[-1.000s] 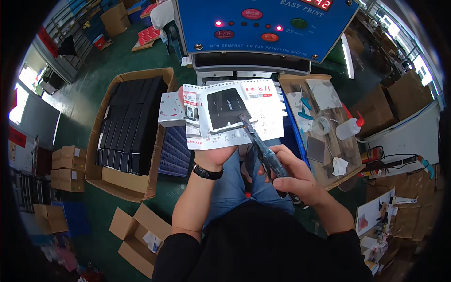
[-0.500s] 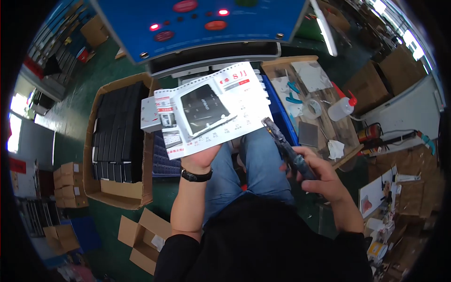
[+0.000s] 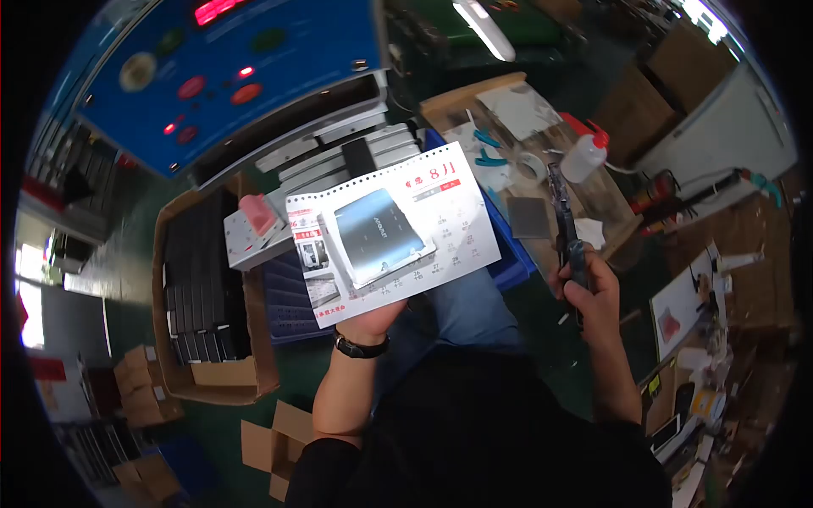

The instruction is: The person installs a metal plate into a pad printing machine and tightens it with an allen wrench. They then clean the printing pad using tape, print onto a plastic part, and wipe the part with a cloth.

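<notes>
My left hand [image 3: 373, 322] supports a spiral-punched calendar sheet [image 3: 461, 224] from below, its fingers hidden under the paper. On the sheet lies a glossy dark rectangular panel [image 3: 378, 230] with white lettering and a ragged white edge. To the right, my right hand [image 3: 597, 292] is closed around a long, dark, blotchy tool [image 3: 562, 207] pointing away from me. Its exact kind I cannot make out. The tool overlaps the wooden side table in view, near a grey square pad [image 3: 530, 218].
A blue machine panel [image 3: 296, 51] with red lights stands ahead. Left is a carton [image 3: 262, 372] of black boxes. The wooden table [image 3: 622, 212] carries a red-capped bottle [image 3: 584, 158], a tape roll [image 3: 531, 168] and teal-handled cutters [image 3: 489, 157]. An open carton [image 3: 258, 444] lies below.
My view has turned to the right, so the machine shifts left. The tool in my right hand has swung more upright, over the wooden table. The calendar sheet and panel remain on my left hand.
</notes>
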A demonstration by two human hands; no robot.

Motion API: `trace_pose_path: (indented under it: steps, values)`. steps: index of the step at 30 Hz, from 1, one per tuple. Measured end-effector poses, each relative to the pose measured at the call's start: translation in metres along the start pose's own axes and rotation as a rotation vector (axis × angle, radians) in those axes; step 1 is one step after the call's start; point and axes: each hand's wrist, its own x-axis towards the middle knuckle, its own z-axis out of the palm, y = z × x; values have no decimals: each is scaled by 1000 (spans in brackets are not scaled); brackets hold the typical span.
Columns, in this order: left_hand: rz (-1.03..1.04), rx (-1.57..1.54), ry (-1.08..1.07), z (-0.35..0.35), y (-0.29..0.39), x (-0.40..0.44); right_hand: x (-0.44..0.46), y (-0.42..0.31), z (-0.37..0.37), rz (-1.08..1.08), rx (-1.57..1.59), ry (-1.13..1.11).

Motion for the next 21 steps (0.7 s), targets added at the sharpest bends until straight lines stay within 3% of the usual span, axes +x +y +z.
trace_pose_path:
  steps: [3,4,6,8,10,11,13,14,15,18,19,21]
  values:
    - [-174,13,-117,-20,-22,21,-23,5,-29,29,-27,209]
    - [-203,-6,-67,-37,-19,25,-30,11,-36,9,-80,284]
    - [-229,132,-167,-65,-18,29,-43,24,-39,-31,-98,453]
    - [-314,239,-284,-64,-13,21,-42,52,-57,-111,-330,481]
    - [-286,-22,20,-143,37,21,-35,40,-92,-209,-473,517]
    - [40,382,693,-52,-40,51,-50,35,-114,-192,-500,613]
    - [-480,215,-361,-67,-50,64,-59,34,-137,-120,-621,761]
    - [-517,208,-364,-69,-54,73,-71,42,-152,-178,-790,885]
    - [-382,286,-74,-53,-73,71,-86,51,-170,-239,-959,978]
    - [58,504,785,-16,-119,68,-133,64,-223,-92,-967,1187]
    - [49,508,784,-44,-95,46,-146,66,-240,-28,-1016,1237]
    - [-127,412,428,-95,-56,33,-169,69,-277,78,-1102,1327]
